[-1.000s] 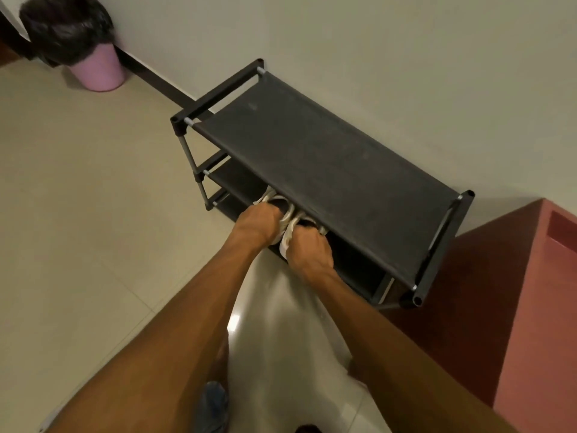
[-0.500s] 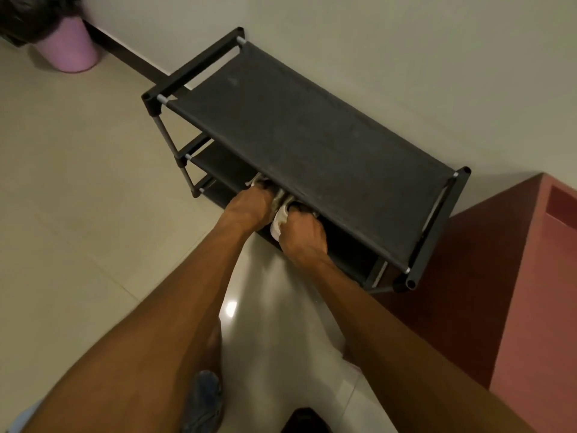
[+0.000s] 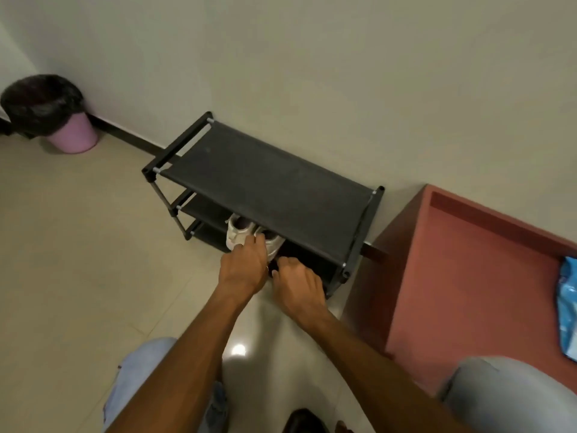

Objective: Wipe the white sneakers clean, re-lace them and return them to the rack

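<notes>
White sneakers (image 3: 240, 232) are set side by side on the middle shelf of the rack (image 3: 265, 179), heels jutting at its front edge. No grip is closed on them. The left hand (image 3: 243, 267) is laid with straight fingers on one heel, and the right hand (image 3: 296, 282) is held loose and empty just below that edge. The step is judged to be seating the pair, so both heels should be pushed evenly, square to the front edge, so that neither shoe is tipped off.

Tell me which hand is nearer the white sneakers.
Left. The left hand touches the white sneakers; the right hand hovers just right of them, at the front edge of the rack.
</notes>
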`<state>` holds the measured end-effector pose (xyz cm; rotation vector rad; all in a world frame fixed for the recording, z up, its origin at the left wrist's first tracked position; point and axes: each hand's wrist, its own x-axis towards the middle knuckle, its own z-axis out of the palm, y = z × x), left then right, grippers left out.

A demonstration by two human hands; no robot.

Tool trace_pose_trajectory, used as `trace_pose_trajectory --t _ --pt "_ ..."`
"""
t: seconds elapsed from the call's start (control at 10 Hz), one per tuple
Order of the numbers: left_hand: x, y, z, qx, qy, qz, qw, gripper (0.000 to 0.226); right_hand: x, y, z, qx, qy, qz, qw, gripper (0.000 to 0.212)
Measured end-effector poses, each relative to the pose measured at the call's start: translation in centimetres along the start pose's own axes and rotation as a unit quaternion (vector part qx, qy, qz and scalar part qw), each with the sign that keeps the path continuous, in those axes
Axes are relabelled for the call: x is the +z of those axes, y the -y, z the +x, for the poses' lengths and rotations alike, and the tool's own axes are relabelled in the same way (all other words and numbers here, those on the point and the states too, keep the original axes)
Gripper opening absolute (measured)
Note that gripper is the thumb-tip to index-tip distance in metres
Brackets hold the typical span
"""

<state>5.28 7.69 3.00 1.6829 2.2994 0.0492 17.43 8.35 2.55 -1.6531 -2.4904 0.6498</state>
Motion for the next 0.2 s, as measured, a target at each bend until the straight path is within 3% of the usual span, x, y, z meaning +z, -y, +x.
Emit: trace_pose_trajectory --t 0.1,0.2 --pt "-1.3 -3.8 -4.5 0.034 -0.031 -0.074 0.996 0.04 -2.4 -1.9 -4.4 -0.019 -0.014 0.014 1.0 0.01" --pt "-1.6 -7.5 -8.5 0.068 -0.018 -0.095 0.993 0.051 -4.6 -4.4 -7.9 -0.04 -0.039 0.023 0.998 0.01"
